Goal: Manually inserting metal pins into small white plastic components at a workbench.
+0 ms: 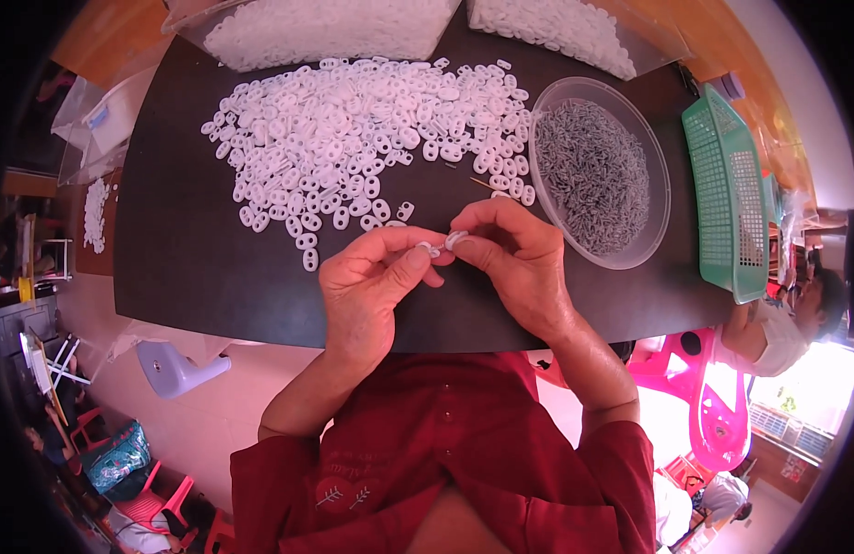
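Near the table's front edge my two hands meet, fingertips almost touching. My left hand (pixel 369 288) pinches a small white plastic piece (pixel 432 250) between thumb and index finger. A white oval plastic piece (pixel 455 239) is gripped on edge by the thumb and forefinger of my right hand (pixel 530 268). Just beyond them spreads a heap of white two-hole oval pieces (pixel 339 120), some lying singly at its near edge. To the right stands a clear round tub (pixel 662 198) full of small grey springs (pixel 595 175). The fingers partly hide both held pieces.
Clear bins (pixel 334 32) of white pieces line the far edge of the dark table (pixel 205 286). A green basket (pixel 722 194) stands at the right edge. A thin stick (pixel 482 183) lies beside the heap. A lilac stool (pixel 177 367) and other people are beyond the table.
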